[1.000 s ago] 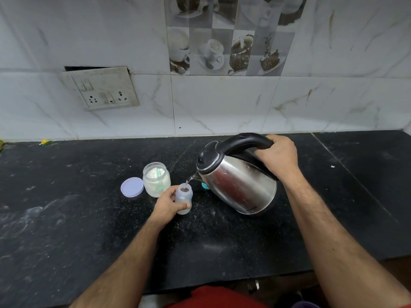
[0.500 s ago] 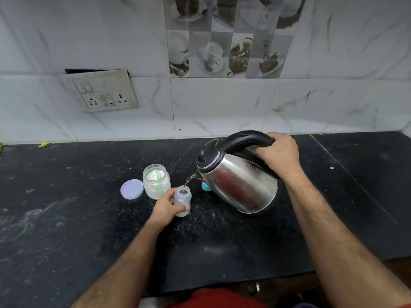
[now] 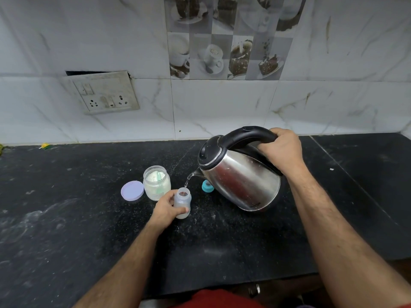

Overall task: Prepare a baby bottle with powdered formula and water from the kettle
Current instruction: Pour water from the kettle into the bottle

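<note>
Bottle [image 3: 182, 202] stands upright on the black counter [image 3: 66, 218], just in front of the open formula jar [image 3: 157, 182], and the left hand [image 3: 165, 210] grips it with fingers and thumb curled round its lower body. Water runs in a thin stream from the spout of the steel kettle [image 3: 239, 181], which is tilted toward the bottle's mouth; the right hand [image 3: 281, 148] is wrapped tightly round the black handle. By my reading the filling step is under way: the jar is already uncapped with a scoop inside, though whether powder is in the bottle I cannot tell. Left to do, as I judge it, are finishing the pour, setting the kettle down, and screwing on the teal collar [image 3: 207, 186], lying half hidden beside the kettle. Counted: one bottle, one kettle, one jar, one lilac lid [image 3: 132, 190], one teal collar, two hands.
</note>
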A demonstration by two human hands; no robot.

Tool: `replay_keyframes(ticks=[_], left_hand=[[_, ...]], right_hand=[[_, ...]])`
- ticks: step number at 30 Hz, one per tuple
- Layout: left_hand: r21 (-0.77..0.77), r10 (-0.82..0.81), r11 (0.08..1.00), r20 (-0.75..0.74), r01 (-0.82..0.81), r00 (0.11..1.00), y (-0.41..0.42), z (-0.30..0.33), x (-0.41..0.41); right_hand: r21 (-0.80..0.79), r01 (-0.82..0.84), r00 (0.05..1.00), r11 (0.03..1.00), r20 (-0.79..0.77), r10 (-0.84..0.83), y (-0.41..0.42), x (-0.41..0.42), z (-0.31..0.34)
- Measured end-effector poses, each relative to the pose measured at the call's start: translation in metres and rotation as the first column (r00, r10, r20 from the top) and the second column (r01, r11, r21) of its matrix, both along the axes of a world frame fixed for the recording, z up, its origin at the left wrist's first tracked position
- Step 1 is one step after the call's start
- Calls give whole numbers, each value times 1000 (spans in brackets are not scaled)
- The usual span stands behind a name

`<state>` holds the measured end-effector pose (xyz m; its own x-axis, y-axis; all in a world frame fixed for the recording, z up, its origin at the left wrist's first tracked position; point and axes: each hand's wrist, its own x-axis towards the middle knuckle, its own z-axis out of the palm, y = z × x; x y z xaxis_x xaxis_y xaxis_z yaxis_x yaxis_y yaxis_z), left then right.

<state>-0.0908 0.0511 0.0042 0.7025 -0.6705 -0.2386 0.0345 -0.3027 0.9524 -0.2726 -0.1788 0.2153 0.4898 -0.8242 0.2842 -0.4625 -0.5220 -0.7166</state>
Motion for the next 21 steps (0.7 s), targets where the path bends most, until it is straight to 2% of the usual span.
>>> replay_keyframes(ticks=[21], left_hand=[[-2,-6,1000,-8,6,1000,-2,0,2]], right_hand=[[-13,7,1000,1000,-10,-7,-2,5,6]])
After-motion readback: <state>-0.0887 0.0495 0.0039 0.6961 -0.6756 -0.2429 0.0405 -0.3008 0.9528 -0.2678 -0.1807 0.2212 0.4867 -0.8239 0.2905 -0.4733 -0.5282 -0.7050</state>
